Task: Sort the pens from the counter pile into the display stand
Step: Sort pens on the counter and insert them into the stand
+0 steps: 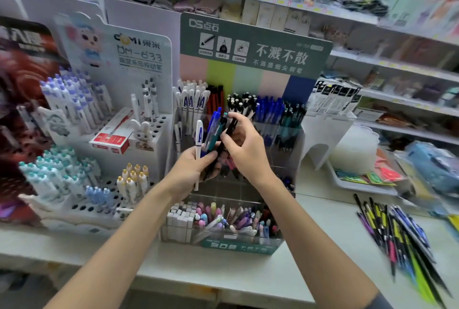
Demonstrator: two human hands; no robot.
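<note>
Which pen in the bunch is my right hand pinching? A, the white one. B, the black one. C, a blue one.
B: the right hand pinches the black pen near its top, while the left hand grips the bunch of pens, white and blue ones included.

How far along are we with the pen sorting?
Done: the display stand already holds rows of white, black, blue and teal pens. In hand: the left hand grips a mixed bunch while the right hand pinches a black pen from it. Left: a sizeable pen pile on the counter, so well short of finished.
</note>
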